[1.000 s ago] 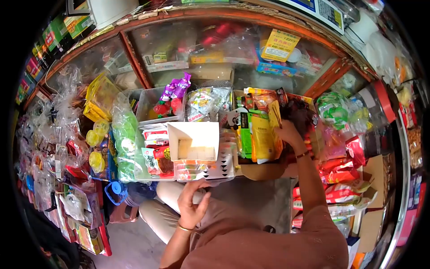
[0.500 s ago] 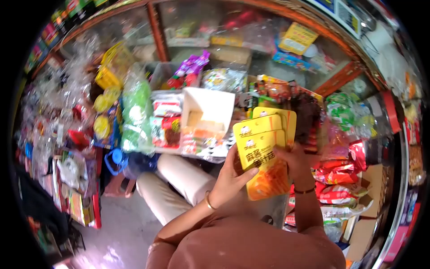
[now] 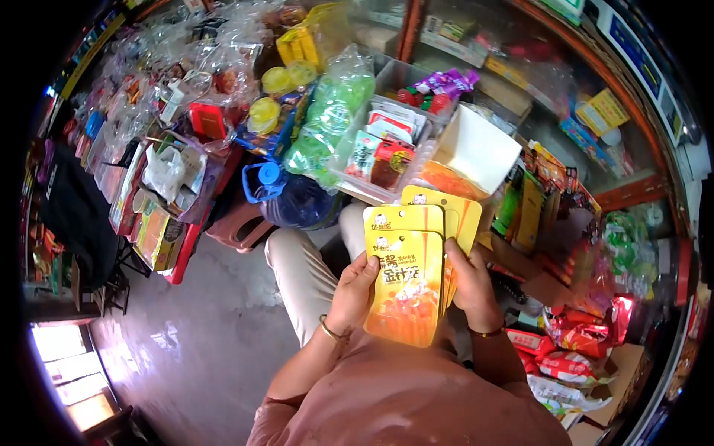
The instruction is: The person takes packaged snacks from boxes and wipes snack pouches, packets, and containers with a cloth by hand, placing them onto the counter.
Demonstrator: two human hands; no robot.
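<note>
Centrally, a fan of yellow packets [image 3: 405, 286] is held upright above the lap, in front of the wearer's torso. The left hand [image 3: 352, 293] pinches its left edge, thumb across the front packet; the right hand [image 3: 471, 288] has a narrow grip on the right edge, thumb forward, its other fingers largely hidden. Judged from this arrangement, the taking-up is complete: at least three packets are in hand, overlapping with uneven edges, and none is yet released. A yellow pouch [image 3: 529, 214] stands apart, among goods to the right. Materials: the held packets are flat, smooth and round-cornered, with a glossy printed surface and small hanging holes near the top. Just beyond them, a white box [image 3: 482, 149] of stiff, matte card gapes open, beside a translucent plastic tray [image 3: 341, 165] of small sachets. Adjacent lie a crinkled clear bag [image 3: 329, 123] with green contents and a rounded, transparent blue jug [image 3: 301, 204].
</note>
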